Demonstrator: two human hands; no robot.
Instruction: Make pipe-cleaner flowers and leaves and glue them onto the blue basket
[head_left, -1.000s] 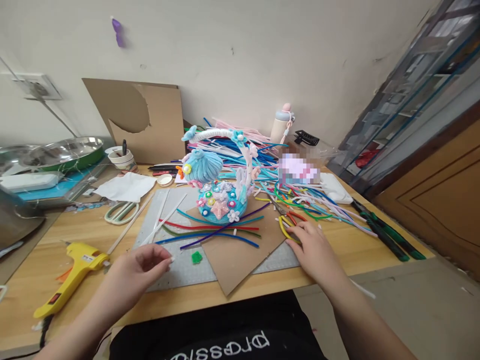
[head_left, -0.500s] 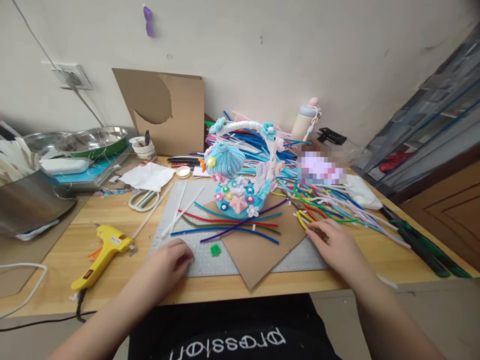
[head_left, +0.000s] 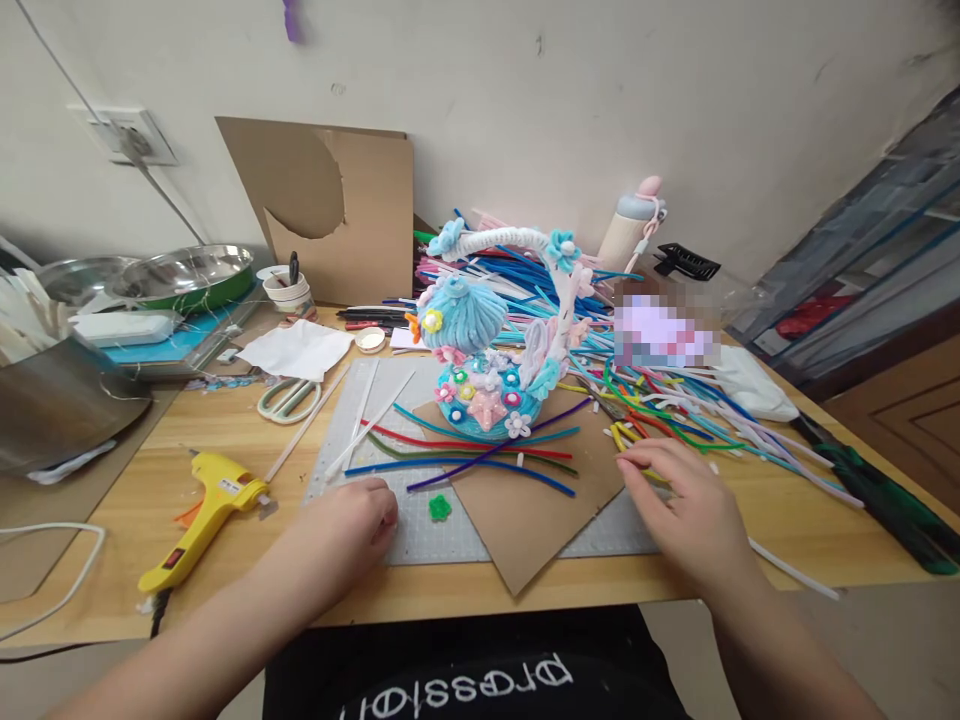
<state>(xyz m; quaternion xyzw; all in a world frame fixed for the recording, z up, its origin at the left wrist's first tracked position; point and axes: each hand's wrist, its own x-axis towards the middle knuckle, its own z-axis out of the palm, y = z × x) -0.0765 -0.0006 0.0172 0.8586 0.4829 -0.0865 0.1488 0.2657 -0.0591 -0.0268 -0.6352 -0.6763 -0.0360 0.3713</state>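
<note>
My left hand (head_left: 352, 525) rests on the grey cutting mat (head_left: 409, 535), fingers curled in a loose pinch; what they hold is hidden. A small green pipe-cleaner flower (head_left: 439, 507) lies just right of it. My right hand (head_left: 690, 505) lies flat with fingers stretched out, its tips at the yellow handles of a small tool (head_left: 621, 437). Between the hands lies a brown cardboard piece (head_left: 525, 510) with several coloured pipe cleaners (head_left: 465, 460) across it. Behind them stands a blue pipe-cleaner craft (head_left: 487, 350) with an arched handle.
A yellow glue gun (head_left: 202, 515) lies left of the mat, pale green scissors (head_left: 289, 400) and a tissue (head_left: 296, 350) behind it. A big heap of pipe cleaners (head_left: 675, 400) fills the right. A dark green tool (head_left: 877, 490) lies far right. Steel bowls (head_left: 187, 275) and cardboard (head_left: 330, 210) stand at the back.
The view has swung left and nearer. My left hand came down onto the mat with its fingers curling in. My right hand stayed by the yellow-handled tool, fingers flattening.
</note>
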